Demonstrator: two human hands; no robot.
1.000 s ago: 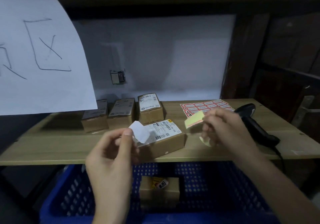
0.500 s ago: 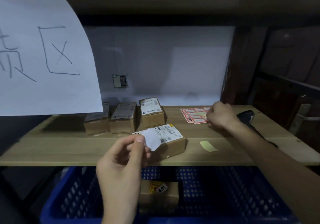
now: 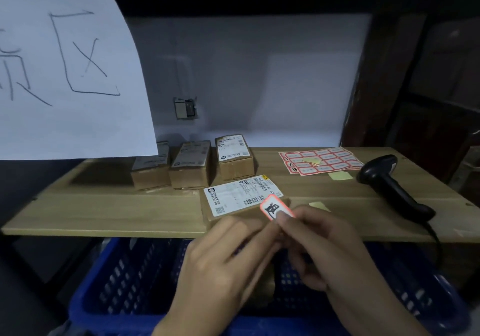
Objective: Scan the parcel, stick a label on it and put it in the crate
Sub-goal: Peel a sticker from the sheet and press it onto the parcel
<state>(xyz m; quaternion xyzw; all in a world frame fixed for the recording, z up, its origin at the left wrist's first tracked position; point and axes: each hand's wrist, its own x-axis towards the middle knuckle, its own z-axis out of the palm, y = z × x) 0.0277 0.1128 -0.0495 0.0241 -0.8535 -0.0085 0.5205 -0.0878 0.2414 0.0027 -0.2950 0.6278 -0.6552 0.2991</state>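
Small brown cardboard parcel at the wooden shelf's front edge, above the blue plastic crate. Right hand pinches a flimsy red-bordered label; left hand steadies it. The parcel looks light and rigid, best gripped by its sides.

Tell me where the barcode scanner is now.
The barcode scanner lies at the right of the wooden shelf, just right of the red sticker sheet.

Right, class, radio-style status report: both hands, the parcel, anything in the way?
Right hand pinching red-bordered label over parcel; left hand bracing parcel's near edge. Label not yet stuck. Parcel on shelf, blue crate below. Nothing in the way.
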